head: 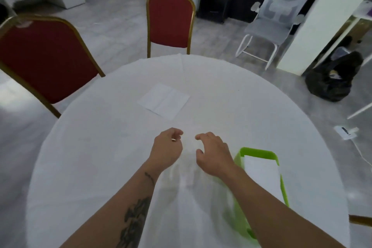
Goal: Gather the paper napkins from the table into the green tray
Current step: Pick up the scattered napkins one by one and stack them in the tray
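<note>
A flat white paper napkin [164, 100] lies unfolded on the white tablecloth beyond my hands. The green tray [259, 151] sits at the near right and holds a white napkin [263, 175]. My left hand [167, 148] and my right hand [214, 156] hover close together above the table's middle, both with curled fingers. A blurred white napkin [189, 179] hangs between and below them, its lower part veiling the tray's left wall. The left fingers pinch its edge. The right thumb and fingers curl at its other edge with a small gap.
The round table [100, 157] wears a white cloth. Two red chairs with gold frames [46, 60] [170, 20] stand at its far left and far side. A grey office chair [281, 16] and a black bag [332, 78] are on the floor to the right.
</note>
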{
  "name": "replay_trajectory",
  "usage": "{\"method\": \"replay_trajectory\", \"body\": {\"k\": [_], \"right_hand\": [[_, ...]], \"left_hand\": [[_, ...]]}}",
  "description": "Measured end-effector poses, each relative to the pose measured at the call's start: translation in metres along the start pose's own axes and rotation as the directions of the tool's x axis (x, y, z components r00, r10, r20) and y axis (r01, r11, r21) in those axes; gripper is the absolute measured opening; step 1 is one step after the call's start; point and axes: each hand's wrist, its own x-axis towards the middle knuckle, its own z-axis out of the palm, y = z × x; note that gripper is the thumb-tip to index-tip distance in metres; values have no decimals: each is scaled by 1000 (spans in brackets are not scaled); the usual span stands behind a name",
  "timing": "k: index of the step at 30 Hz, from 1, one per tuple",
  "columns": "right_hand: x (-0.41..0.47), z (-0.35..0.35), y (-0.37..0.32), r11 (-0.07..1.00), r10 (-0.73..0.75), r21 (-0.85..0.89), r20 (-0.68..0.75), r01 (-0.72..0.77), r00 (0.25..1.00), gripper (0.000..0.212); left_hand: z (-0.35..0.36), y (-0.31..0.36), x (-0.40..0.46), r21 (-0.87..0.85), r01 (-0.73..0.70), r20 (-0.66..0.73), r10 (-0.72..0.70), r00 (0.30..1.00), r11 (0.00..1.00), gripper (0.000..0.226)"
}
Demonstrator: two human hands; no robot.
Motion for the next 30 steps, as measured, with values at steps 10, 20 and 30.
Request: {"method": "replay_trajectory", "body": {"k": [10,20,30], "right_hand": [[61,37,0,999,14,-33,38,-13,999,59],[79,46,5,1000,-3,-13,-78,2,997,52],[67,39,8,999,-48,-7,37,49,998,54]], "left_hand": [[13,-42,65,200,2,-95,18,995,980,29],[15,-51,114,525,-15,-113,87,990,851,66],[14,-33,118,770,-37,-99,175,980,638,29]]}}
